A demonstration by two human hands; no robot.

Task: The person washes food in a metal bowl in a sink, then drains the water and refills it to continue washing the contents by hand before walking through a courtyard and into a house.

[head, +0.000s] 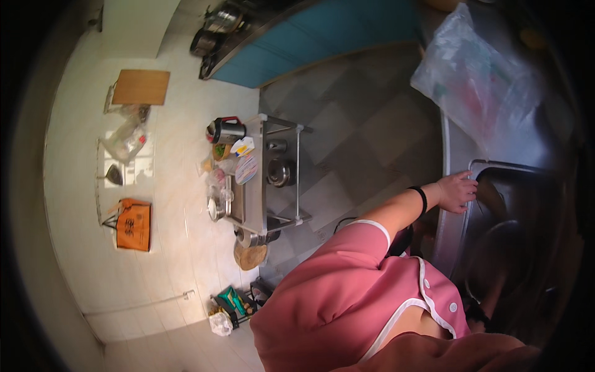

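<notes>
My left hand (458,190), with a black band on its wrist, rests on the front rim of the stainless steel sink (453,237). Its fingers spread over the edge and hold nothing. Down in the shadowed basin, my right hand (496,292) reaches to a round metal pan or basin (488,237). Darkness hides its fingers, so I cannot see whether they grip anything. Close to my left fingertips a curved, pale brownish object (491,197) lies inside the sink; its kind is unclear. On the counter beyond my left hand lies a crumpled clear plastic bag (479,88) with red and green print.
Behind me a metal cart (258,186) holds a kettle-like appliance (228,130), trays and packages; lidded pots sit lower. Teal cabinets (316,32) carry more pots. On the tiled wall hang an orange bag (134,225) and a wooden board (142,87). A wood block (250,255) stands by the cart.
</notes>
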